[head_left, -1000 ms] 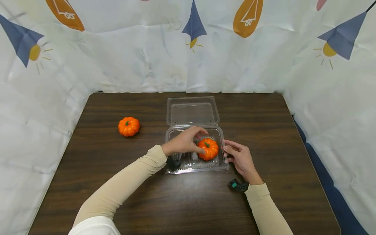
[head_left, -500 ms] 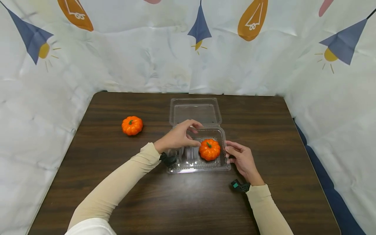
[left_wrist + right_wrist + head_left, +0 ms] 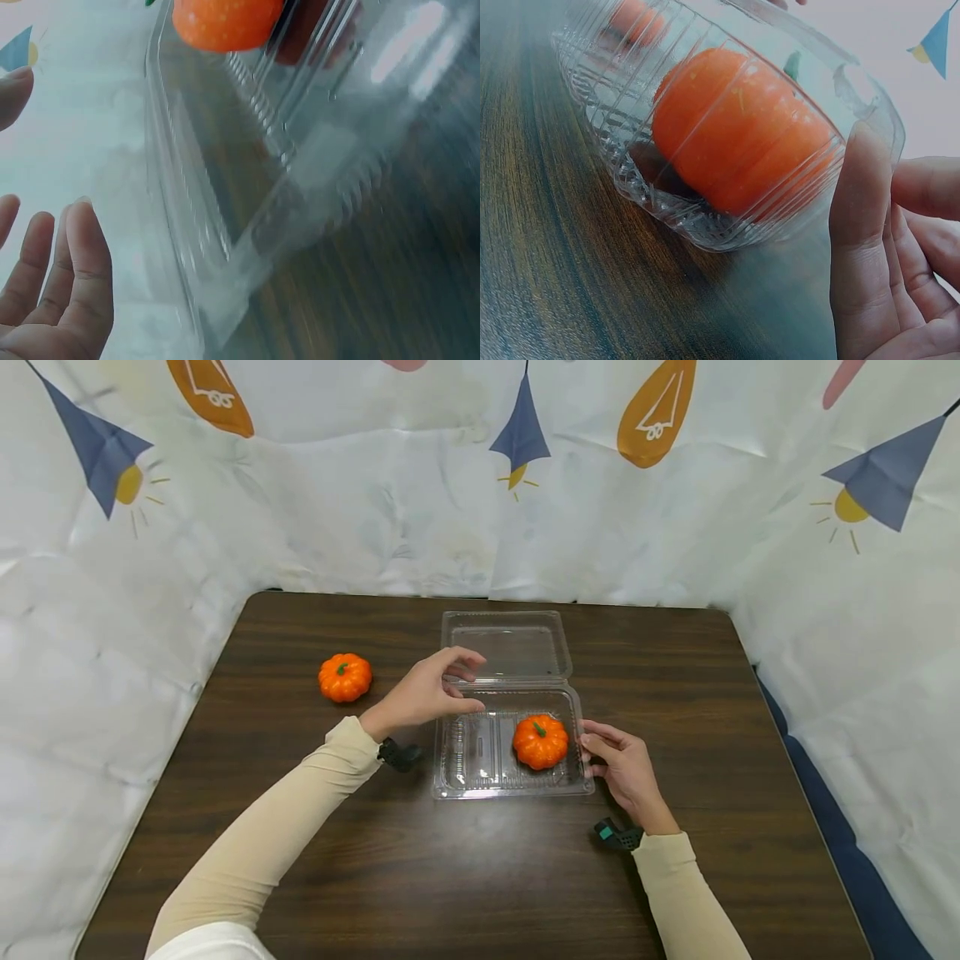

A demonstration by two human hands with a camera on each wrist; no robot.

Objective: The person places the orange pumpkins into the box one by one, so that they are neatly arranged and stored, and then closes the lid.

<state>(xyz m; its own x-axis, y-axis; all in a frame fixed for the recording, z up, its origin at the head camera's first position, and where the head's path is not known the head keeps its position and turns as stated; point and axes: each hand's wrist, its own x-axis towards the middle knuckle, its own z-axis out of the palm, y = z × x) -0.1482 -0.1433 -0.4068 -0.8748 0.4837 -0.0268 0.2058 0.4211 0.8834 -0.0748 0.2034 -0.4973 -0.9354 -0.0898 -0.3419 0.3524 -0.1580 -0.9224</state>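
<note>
A clear plastic clamshell container [image 3: 465, 756] lies on the table with its lid [image 3: 510, 643] folded back behind it. Inside, on the right side, sits a small orange pumpkin [image 3: 540, 742] with a green stem; its ribs show through the clear wall in the right wrist view [image 3: 735, 127]. My right hand [image 3: 628, 772] pinches the container's right rim between thumb and fingers. Over the container's back left corner, my left hand [image 3: 423, 689] holds nothing, thumb and fingers spread apart. A second orange pumpkin [image 3: 345, 677] rests on the table to the left of the container.
The dark wood-grain table [image 3: 420, 877] has white printed cloth [image 3: 360, 510] hung behind it and at both sides. Dark blue fabric [image 3: 825, 827] shows beyond the table's right edge. Each wrist wears a black strap device.
My left hand has let go of the pumpkin in the container and moved left and back, away from it. The right hand stays at the rim. The head view has shifted slightly.
</note>
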